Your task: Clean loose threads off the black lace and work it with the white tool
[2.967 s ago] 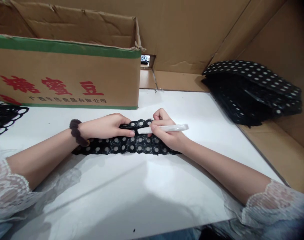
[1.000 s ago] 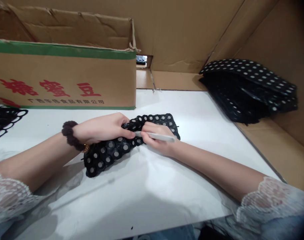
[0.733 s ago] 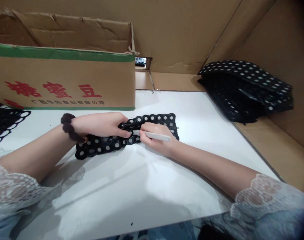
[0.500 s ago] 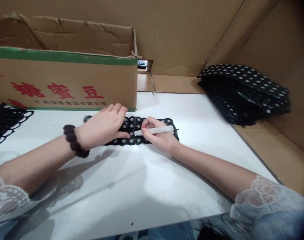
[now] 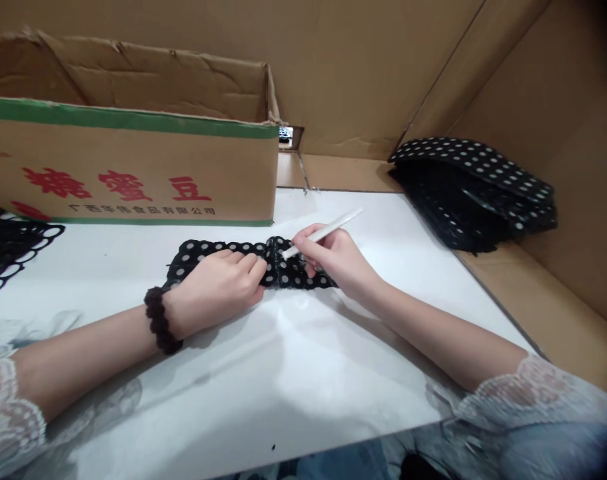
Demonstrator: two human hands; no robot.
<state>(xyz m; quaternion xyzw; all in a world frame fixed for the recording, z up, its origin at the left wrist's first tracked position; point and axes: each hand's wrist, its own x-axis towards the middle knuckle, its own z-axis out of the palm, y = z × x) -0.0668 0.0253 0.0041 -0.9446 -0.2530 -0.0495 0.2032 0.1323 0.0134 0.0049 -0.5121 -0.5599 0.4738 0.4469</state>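
A black strip of fabric with white polka dots (image 5: 193, 251) and scalloped edges lies on the white tabletop (image 5: 193, 400), with a ridge or seam across its middle. My left hand (image 5: 228, 277), a dark fluffy band at its wrist, rests on the strip's left part with fingers curled down against it. The thumb is mostly hidden. In my right hand (image 5: 336, 257) is a slim white pen-shaped tool (image 5: 328, 229), pinched between thumb and finger. It slants down to the left, its lower end by the ridge. My other right fingers are folded near the fabric.
Behind my left hand stands an open cardboard box (image 5: 243, 173) with red lettering. At the far right lies a folded stack of black dotted fabric (image 5: 483, 173). Black loop-edged fabric (image 5: 18, 247) sits at the left edge. Cardboard walls (image 5: 363, 67) enclose the back and right.
My left hand has moved nearer and its spread fingers have curled in. My right hand has shifted right, the white tool now tilting more steeply. More of the strip's left end shows.
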